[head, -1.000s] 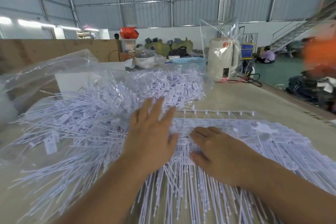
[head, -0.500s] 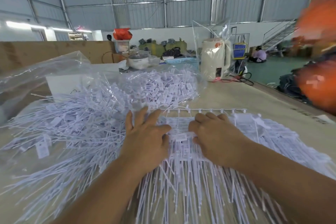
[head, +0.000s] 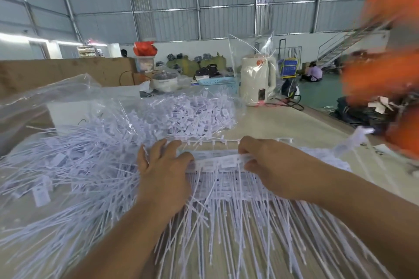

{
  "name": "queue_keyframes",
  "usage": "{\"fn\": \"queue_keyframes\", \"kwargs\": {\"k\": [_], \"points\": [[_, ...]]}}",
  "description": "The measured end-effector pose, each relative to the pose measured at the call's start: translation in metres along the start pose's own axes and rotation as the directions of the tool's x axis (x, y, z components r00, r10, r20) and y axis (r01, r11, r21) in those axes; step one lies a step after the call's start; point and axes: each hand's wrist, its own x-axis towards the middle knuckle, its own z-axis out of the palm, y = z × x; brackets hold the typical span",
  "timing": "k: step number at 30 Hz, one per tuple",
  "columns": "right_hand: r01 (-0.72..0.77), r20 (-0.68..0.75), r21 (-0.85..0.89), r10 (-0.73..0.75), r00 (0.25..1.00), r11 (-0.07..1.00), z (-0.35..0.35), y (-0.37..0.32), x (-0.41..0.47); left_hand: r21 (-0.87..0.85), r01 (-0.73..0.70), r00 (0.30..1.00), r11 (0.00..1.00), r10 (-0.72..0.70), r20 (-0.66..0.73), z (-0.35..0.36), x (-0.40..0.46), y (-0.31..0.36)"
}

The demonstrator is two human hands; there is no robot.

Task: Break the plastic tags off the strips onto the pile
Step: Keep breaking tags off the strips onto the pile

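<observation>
A stack of white plastic tag strips (head: 217, 162) lies on the table in front of me, long thin tails fanning toward me. My left hand (head: 164, 172) grips the strips' left end, thumb on top of the label row and fingers over the far edge. My right hand (head: 267, 165) pinches the right end of the same row with curled fingers. A bare spine with short stubs (head: 229, 141) lies just beyond my fingers. A large pile of loose white tags (head: 74, 165) spreads to the left and far side, partly on clear plastic.
A clear plastic bag (head: 68, 97) and a cardboard wall (head: 56, 72) stand at the left. A cream kettle (head: 258, 79), a pot (head: 164, 82) and a blue basket (head: 217, 81) sit at the far end. A blurred orange shape (head: 385, 79) fills the right edge.
Both hands slid forward along the strips and went from lying flat to curling around the ends of the label row. The view shifted left, and the orange blur grew at the right.
</observation>
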Motion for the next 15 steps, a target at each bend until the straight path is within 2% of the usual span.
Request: {"fn": "queue_keyframes", "kwargs": {"k": [4,7,10,13,15], "points": [[0.02,0.014,0.069,-0.021,1.0,0.997,-0.02,0.004,-0.009,-0.052,0.032,0.999,0.998,-0.033,-0.008,-0.001,0.0,-0.005],[0.049,-0.01,0.015,-0.049,0.999,0.999,-0.032,0.007,-0.012,-0.081,0.041,0.999,0.996,-0.042,-0.005,-0.003,0.0,-0.006],[0.019,-0.078,-0.042,-0.022,0.997,0.999,-0.039,0.016,-0.005,-0.104,-0.001,0.999,0.995,0.005,0.04,-0.004,0.0,-0.01],[0.005,-0.169,0.003,-0.005,0.986,1.0,-0.042,0.027,0.0,-0.084,-0.019,0.997,0.996,0.026,0.078,-0.004,-0.001,-0.013],[0.024,-0.175,0.076,-0.011,0.985,0.997,-0.037,0.029,0.0,-0.085,-0.004,0.998,0.996,0.009,0.062,-0.004,-0.001,-0.012]]}}
